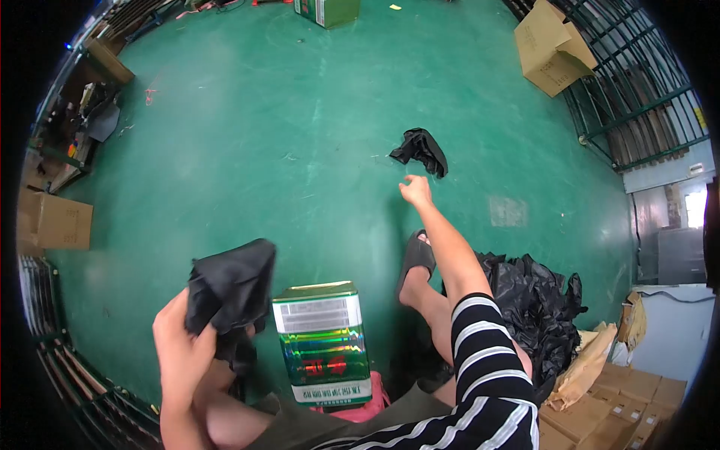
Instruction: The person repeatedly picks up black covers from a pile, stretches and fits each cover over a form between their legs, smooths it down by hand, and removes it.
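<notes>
My left hand (184,341) grips a crumpled black plastic bag (232,281), raised at the left beside the box. My right hand (415,190) is stretched forward, its fingers loosely bent and apart, holding nothing. Just beyond its fingertips is another black plastic bag (421,150), with a small gap between them; whether that bag lies on the floor or is in the air, I cannot tell. A shiny green and white box (324,341) stands between my legs. To the right of my leg lies a heap of black plastic bags (529,307).
Under the green box shows something pink (371,401). Cardboard cartons (615,409) and brown paper (585,367) are at the lower right. An open carton (551,52) sits by metal racks (637,90). Another carton (66,221) is at the left, and a green box (330,11) far ahead.
</notes>
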`<state>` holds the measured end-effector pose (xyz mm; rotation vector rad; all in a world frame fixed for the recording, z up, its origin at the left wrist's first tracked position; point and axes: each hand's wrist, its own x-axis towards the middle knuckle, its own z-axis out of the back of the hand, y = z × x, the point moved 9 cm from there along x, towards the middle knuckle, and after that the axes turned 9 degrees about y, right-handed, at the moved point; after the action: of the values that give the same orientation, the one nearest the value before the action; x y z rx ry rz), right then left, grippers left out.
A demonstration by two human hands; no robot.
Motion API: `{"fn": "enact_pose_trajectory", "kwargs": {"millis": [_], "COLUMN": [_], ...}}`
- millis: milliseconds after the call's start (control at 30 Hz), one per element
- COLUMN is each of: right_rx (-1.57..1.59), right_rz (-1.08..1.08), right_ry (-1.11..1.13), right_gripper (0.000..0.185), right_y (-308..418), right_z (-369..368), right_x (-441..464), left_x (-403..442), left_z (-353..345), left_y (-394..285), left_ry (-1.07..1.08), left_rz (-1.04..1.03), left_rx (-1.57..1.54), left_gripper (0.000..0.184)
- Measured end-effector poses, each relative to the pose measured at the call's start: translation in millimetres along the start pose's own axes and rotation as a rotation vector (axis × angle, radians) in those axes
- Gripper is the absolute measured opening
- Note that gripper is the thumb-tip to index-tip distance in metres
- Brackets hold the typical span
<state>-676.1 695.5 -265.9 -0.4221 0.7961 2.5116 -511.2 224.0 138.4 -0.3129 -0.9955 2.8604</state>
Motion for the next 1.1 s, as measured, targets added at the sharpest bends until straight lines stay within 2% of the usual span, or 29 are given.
{"fn": "enact_pose_trajectory", "kwargs": {"millis": [67, 133, 200, 233, 267, 300, 367, 400, 433, 500, 567, 633, 667, 767, 833, 867, 933, 967, 1033, 1067, 1100], "right_rx": [-0.014, -0.015, 0.048, 0.047, 0.031, 0.076, 0.108, 0.133, 0.133, 0.242, 0.336, 0.289, 0.352, 0.338, 0.353, 0.356, 0.475, 0.574, 0.533, 0.444, -0.010], "right_rz": [0.079, 0.059, -0.047, -0.072, -0.072, -0.073, -0.034, 0.052, 0.045, -0.009, -0.005, -0.050, -0.057, 0.071, 0.124, 0.139, 0.225, 0.183, 0.203, 0.164, 0.115], "right_ry": [-0.045, -0.097, -0.046, -0.027, -0.003, -0.048, -0.149, -0.321, -0.346, -0.545, -0.720, -0.803, -0.758, -0.851, -0.865, -0.876, -0.850, -0.801, -0.845, -0.840, -0.842], "right_gripper": [0.047, 0.048, 0.049, 0.049, 0.057, 0.064, 0.064, 0.057, 0.050, 0.033, 0.029, 0.033, 0.035, 0.030, 0.024, 0.023, 0.024, 0.025, 0.025, 0.027, 0.028], "right_y": [5, 22, 25, 24, 24, 20, 20, 25, 24, 13, 15, -5, -18, -34, -59, -65, -131, -128, -153, -181, -181], "right_z": [-12, -11, -20, -28, -33, -36, -18, 7, 33, 99, 175, 237, 265, 345, 382, 394, 414, 413, 419, 422, 425], "right_x": [45, 70, 93, 108, 121, 131, 133, 121, 111, 83, 18, -26, -50, -153, -215, -254, -281, -326, -383, -395, -414], "left_x": [8, 7, 6, 9, 10, 11, 15, 15, 17, 22, 15, 5, -1, -15, -25, -28, -25, -25, -32, -30, -27], "left_z": [-1, 1, 0, -1, -2, -3, -4, -1, 3, 6, 8, 9, 11, 6, 3, 0, -16, -25, -32, -43, -50], "left_y": [29, 56, 76, 81, 84, 85, 80, 77, 65, 33, 18, 8, -2, -13, -20, -20, -7, -2, -7, -2, -1], "left_ry": [0.082, 0.105, 0.142, 0.148, 0.173, 0.203, 0.200, 0.189, 0.099, -0.042, -0.069, -0.087, -0.133, -0.148, -0.181, -0.152, -0.035, 0.000, 0.048, 0.128, 0.194], "left_rz": [0.168, 0.328, 0.448, 0.462, 0.447, 0.427, 0.448, 0.461, 0.315, 0.079, -0.015, -0.078, -0.146, -0.197, -0.259, -0.253, -0.205, -0.168, -0.064, -0.008, -0.024], "left_rx": [0.037, 0.120, 0.148, 0.154, 0.160, 0.167, 0.180, 0.188, 0.197, 0.059, 0.044, 0.043, 0.043, -0.029, -0.219, -0.274, -0.430, -0.579, -0.852, -0.965, -1.066], "left_gripper": [0.025, 0.033, 0.038, 0.038, 0.040, 0.043, 0.042, 0.041, 0.034, 0.023, 0.030, 0.027, 0.025, 0.023, 0.023, 0.025, 0.027, 0.030, 0.033, 0.035, 0.034]}}
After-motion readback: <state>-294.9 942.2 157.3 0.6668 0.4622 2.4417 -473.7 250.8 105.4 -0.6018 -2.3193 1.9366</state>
